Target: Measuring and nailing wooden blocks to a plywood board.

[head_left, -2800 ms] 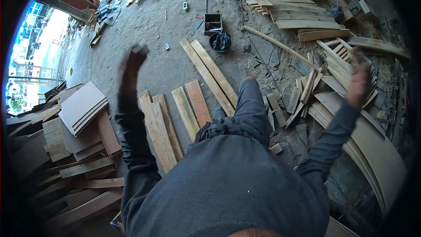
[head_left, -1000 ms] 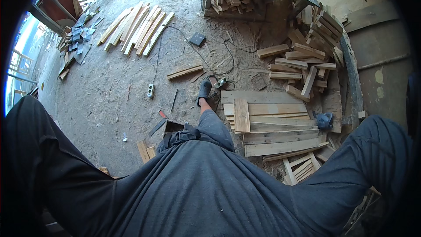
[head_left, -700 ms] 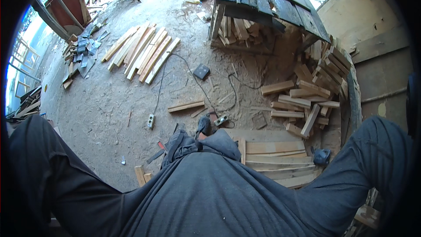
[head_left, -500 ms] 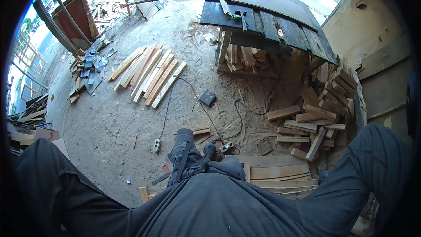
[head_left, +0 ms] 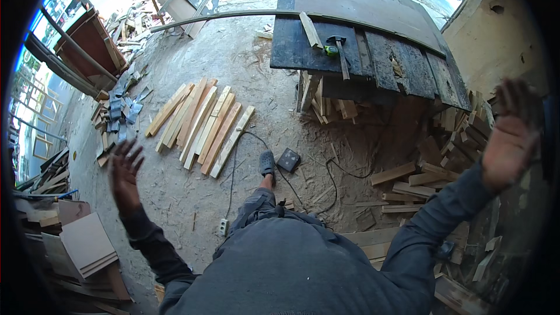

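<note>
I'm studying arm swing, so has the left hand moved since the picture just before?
Yes. It was out of view then; now the left hand has swung into view, left of the row of planks.

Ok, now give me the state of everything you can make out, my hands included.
Left hand: raised, open, empty.
Right hand: raised, open, empty.
Long wooden slats: laid side by side on the floor.
Black-topped workbench: standing, things on top.
Hammer: lying on the workbench.
Black box: resting on the floor.
Socket block: on the floor, cord attached.
Pale panels: stacked.
Dark clog: worn.
</note>
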Available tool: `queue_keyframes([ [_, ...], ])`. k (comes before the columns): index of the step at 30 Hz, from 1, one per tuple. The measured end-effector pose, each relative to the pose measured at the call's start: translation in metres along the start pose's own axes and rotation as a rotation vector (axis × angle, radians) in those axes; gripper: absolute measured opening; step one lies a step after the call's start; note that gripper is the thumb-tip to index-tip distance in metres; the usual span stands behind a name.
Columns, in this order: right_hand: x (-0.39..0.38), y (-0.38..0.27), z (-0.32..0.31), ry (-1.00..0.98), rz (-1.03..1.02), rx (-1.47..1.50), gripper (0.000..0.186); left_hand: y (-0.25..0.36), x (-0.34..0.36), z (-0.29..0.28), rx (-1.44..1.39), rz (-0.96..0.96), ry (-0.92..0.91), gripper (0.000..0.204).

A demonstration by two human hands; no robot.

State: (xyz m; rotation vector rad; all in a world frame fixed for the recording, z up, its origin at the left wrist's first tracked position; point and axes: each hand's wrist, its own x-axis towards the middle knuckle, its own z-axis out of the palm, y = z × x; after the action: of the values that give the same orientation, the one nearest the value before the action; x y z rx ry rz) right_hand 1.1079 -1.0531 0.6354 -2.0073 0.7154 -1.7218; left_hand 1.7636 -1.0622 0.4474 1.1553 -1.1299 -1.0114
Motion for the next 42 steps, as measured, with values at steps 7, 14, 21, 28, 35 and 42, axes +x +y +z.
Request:
queue_keyframes([
  [7,-0.155,0.331,0.121,0.505,1.091,-0.117,0.026,-0.233,0.127,0.078,-0.182,-0.801,0.005,0.045],
  [14,-0.115,0.431,0.202,0.021,1.054,-0.530,0.038,-0.240,0.288,0.212,-0.102,-0.711,-0.393,0.038],
  [21,-0.024,0.575,0.183,-0.075,0.914,-0.758,0.044,-0.280,0.399,0.315,-0.111,-0.714,-0.607,0.036],
  [28,0.023,0.716,0.182,-0.179,0.995,-1.074,0.048,-0.331,0.504,0.397,-0.136,-0.970,-0.723,0.039],
  [35,0.084,0.725,0.193,-0.040,1.256,-0.463,0.033,-0.328,0.579,0.466,-0.301,-1.020,-0.622,0.050],
  [42,0.106,0.713,0.206,-0.080,0.912,-0.287,0.046,-0.385,0.618,0.492,-0.392,-0.619,-0.500,0.053],
])
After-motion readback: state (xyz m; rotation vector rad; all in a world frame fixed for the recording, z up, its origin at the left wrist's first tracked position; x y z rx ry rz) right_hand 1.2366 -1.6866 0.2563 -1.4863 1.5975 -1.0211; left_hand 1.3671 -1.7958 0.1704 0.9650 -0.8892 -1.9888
